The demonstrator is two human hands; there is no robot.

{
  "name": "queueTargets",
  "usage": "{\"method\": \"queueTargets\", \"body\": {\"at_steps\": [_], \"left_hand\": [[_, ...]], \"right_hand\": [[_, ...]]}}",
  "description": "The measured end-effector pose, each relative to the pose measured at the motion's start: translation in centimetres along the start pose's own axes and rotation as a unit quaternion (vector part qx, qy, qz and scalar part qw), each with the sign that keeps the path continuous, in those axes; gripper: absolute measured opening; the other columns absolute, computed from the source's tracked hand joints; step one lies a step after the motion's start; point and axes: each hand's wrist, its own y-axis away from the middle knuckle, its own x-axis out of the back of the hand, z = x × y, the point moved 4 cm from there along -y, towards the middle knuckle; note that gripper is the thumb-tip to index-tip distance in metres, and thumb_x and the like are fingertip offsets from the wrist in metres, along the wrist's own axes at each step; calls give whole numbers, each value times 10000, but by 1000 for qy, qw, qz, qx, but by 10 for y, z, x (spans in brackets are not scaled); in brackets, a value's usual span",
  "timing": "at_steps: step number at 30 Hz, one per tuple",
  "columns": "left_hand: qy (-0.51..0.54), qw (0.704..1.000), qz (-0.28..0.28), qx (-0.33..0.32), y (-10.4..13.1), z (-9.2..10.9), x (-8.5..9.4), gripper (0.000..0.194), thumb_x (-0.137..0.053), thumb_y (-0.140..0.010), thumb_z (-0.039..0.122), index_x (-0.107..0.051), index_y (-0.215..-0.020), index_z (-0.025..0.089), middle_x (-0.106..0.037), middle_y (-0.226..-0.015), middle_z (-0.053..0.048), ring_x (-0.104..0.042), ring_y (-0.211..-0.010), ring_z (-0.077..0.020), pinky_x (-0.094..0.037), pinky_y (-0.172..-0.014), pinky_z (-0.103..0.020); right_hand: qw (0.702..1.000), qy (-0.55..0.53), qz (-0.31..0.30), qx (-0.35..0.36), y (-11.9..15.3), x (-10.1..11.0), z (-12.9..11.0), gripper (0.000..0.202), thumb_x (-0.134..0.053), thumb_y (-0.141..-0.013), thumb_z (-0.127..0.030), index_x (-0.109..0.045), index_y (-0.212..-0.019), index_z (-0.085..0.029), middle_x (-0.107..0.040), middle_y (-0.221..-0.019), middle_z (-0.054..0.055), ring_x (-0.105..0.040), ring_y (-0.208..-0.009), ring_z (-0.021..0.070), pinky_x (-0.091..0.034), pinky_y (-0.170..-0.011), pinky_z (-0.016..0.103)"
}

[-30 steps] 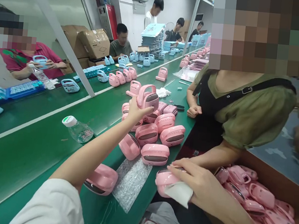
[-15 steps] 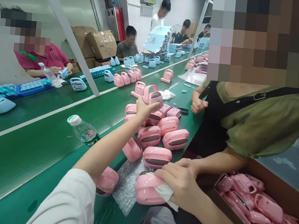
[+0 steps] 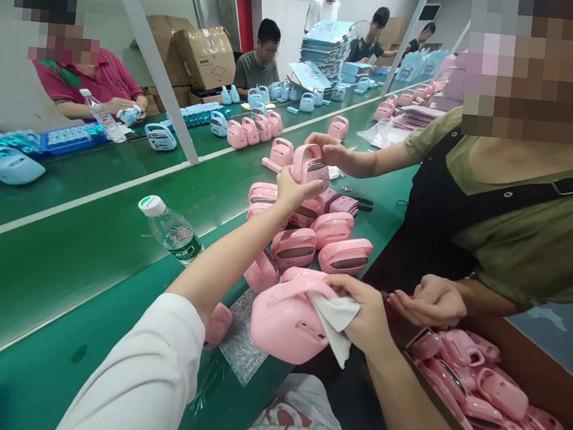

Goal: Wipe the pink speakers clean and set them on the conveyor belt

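My left hand (image 3: 296,192) is stretched forward, its fingers round a pink handled case (image 3: 315,171) with a dark panel. A co-worker's hand (image 3: 329,150) reaches to the handle of that same case. Nearer to me, my right hand (image 3: 365,312) grips a larger-looking pink case (image 3: 284,322) by its handle side, with a white cloth (image 3: 338,318) pinched between the fingers and the case. That case is tilted above the bench edge. Several more pink cases (image 3: 346,256) lie grouped between my two hands.
A plastic bottle (image 3: 177,232) lies tilted left of my forearm. Bubble wrap (image 3: 241,358) is on the green bench (image 3: 145,336). A carton (image 3: 545,358) of pink cases stands at the right, below the co-worker's other hand (image 3: 432,301). People work across the line among blue cases.
My right hand has lifted and turned its pink case. The co-worker's one hand has reached to the case in my left hand; the other now shows palm up. The view has shifted.
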Motion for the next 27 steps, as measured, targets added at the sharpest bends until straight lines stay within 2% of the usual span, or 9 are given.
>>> {"method": "queueTargets", "body": {"at_steps": [4, 8, 11, 15, 17, 19, 22, 24, 27], "left_hand": [[-15, 1000, -21, 18, 0, 7, -6, 562, -843, -614, 337, -565, -1039, 95, -633, -1092, -75, -612, -1040, -219, -493, -882, -299], [-14, 998, -51, 28, -3, 20, -18, 690, -843, -668, 313, -503, -1215, 66, -595, -1244, -176, -586, -1159, -263, -465, -938, -317], [-26, 994, -92, 52, 0, 35, -8, 737, -763, -779, 294, -399, -1360, 24, -489, -1395, -252, -495, -1308, -295, -391, -1051, -343], [-27, 979, -201, 10, 38, 61, 53, 424, -574, -914, 388, -566, -1237, 114, -580, -1338, -160, -531, -1269, -286, -407, -1052, -388], [-25, 973, -231, 3, 75, 65, 99, 411, -561, -896, 495, -625, -1153, 180, -624, -1276, -113, -564, -1217, -294, -432, -1030, -419], [-20, 971, -236, 24, 118, 60, 141, 506, -622, -834, 557, -608, -1203, 212, -614, -1298, -108, -544, -1241, -310, -452, -1010, -415], [38, 970, -225, 78, 180, 38, 180, 735, -775, -677, 561, -554, -1291, 223, -590, -1331, -116, -547, -1224, -338, -498, -947, -386], [113, 974, -170, 98, 209, 23, 196, 823, -809, -617, 564, -533, -1315, 226, -593, -1319, -114, -568, -1185, -347, -521, -895, -370], [226, 962, -79, 130, 236, 5, 213, 767, -804, -593, 550, -586, -1244, 209, -643, -1237, -109, -612, -1116, -344, -541, -845, -361]], "right_hand": [[1000, -3, 17, -16, -9, 2, 1, 110, -727, -729, -300, -717, -762, -195, -678, -626, -17, -565, -486, 112, -460, -454, 200], [998, -7, 19, -56, -16, 2, 7, 117, -731, -737, -286, -730, -777, -176, -679, -634, -5, -578, -520, 115, -471, -486, 201], [996, -22, 28, -82, -20, 4, 11, 152, -742, -727, -319, -742, -783, -178, -676, -635, 2, -582, -544, 125, -469, -497, 211], [993, -51, 48, -91, -34, 6, 6, 164, -780, -678, -323, -754, -756, -181, -689, -651, 10, -589, -573, 138, -465, -513, 228], [991, -84, 36, -99, -45, 1, 1, 165, -796, -663, -320, -763, -747, -182, -707, -678, 16, -611, -606, 146, -469, -525, 229], [983, -135, -1, -129, -56, -10, -3, 194, -815, -655, -342, -769, -751, -180, -714, -697, 17, -620, -616, 145, -460, -515, 223], [952, -217, -81, -197, -64, -39, -11, 299, -854, -620, -409, -770, -776, -168, -700, -680, 14, -588, -558, 122, -413, -457, 207], [929, -258, -144, -223, -65, -62, -18, 331, -880, -585, -408, -766, -775, -161, -688, -658, 8, -568, -526, 107, -393, -434, 196], [892, -317, -218, -236, -62, -94, -29, 341, -867, -613, -426, -766, -826, -180, -725, -733, 19, -640, -605, 140, -486, -499, 219]]}}
